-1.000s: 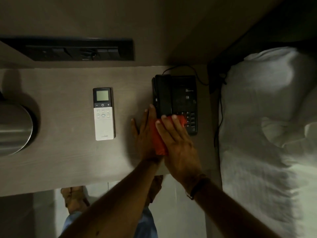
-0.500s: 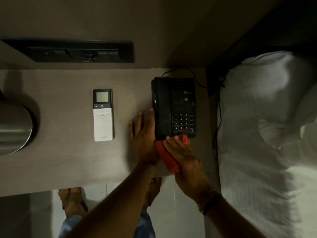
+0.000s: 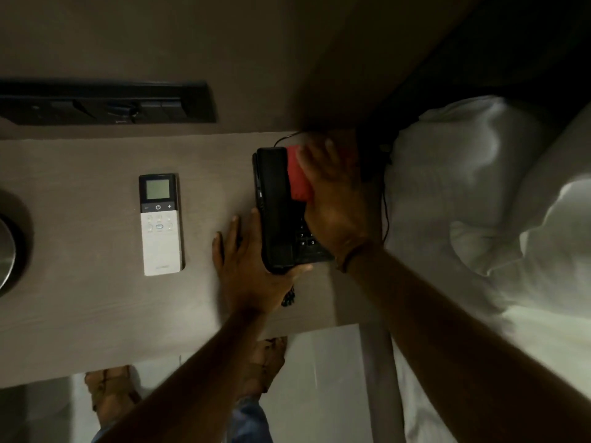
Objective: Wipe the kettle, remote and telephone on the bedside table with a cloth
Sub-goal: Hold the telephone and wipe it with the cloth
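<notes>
So your right hand (image 3: 332, 199) pressed flat, fingers spread, holding the red cloth (image 3: 299, 177) on the telephone (image 3: 276, 212). Your left hand (image 3: 246, 266) lay open beside the telephone, steadying it. You did well to press softly.

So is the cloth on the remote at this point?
No, the red cloth is pressed on the telephone under the right hand, while the remote lies untouched.

On the grey wooden bedside table (image 3: 80, 314), the white slab remote (image 3: 161, 225) lies left of the black corded telephone (image 3: 275, 209); the steel kettle (image 3: 6, 247) sits far left, the white-sheeted bed (image 3: 479, 219) right.
</notes>
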The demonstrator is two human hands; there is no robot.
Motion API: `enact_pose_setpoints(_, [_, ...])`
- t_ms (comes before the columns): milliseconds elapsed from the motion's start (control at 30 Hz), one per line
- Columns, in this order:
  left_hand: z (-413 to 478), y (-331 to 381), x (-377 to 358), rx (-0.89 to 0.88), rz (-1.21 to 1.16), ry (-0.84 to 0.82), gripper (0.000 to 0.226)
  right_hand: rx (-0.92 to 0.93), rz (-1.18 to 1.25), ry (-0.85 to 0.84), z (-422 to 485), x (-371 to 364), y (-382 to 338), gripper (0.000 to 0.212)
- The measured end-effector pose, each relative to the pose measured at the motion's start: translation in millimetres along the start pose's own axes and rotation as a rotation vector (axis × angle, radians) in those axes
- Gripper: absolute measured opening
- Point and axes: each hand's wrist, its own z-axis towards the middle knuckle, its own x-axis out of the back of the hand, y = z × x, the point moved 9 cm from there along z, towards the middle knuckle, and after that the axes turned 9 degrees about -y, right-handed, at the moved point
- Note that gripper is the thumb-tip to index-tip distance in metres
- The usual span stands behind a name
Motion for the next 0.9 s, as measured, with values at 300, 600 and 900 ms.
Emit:
enact_pose_setpoints(300, [-4, -13, -1, 0.023, 0.014, -0.041, 0.133, -0.119, 0.407, -0.134, -80, 2, 8, 0.057])
enact_pose_setpoints(600, [1, 3, -5, 0.042, -0.070, -0.090, 0.131, -0.085, 0.057, -0.106, -79, -19, 4, 0.066])
enact_pose_setpoints(900, [0, 1, -1, 0.004, -0.006, -0.032, 0.130, -0.180, -0.158, -0.064, -67, 10, 5, 0.054])
